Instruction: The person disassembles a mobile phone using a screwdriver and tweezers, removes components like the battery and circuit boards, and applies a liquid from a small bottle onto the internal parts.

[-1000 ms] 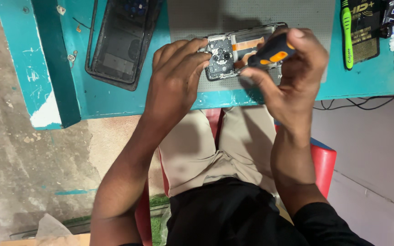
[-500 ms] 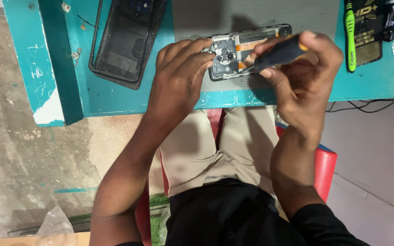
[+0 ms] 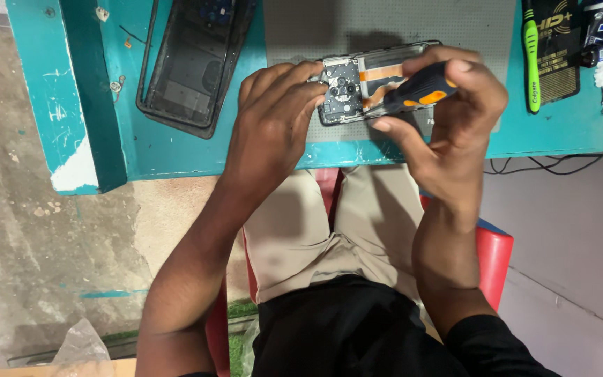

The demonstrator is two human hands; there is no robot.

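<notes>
Teal desk [image 3: 197, 150] with an opened phone [image 3: 357, 87] near its front edge
Left hand [image 3: 273, 119] presses the phone down; right hand [image 3: 455, 119] grips a screwdriver [image 3: 413, 94], which is better kept upright and steady

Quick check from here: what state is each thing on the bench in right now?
Phone: back off, insides exposed, lying on the grey mat.
Back cover: detached, inner side up, left of the phone.
Screwdriver: gripped in right hand, tip at the phone.
Left hand: steadying the phone's end.
Green toothbrush: lying untouched.
</notes>
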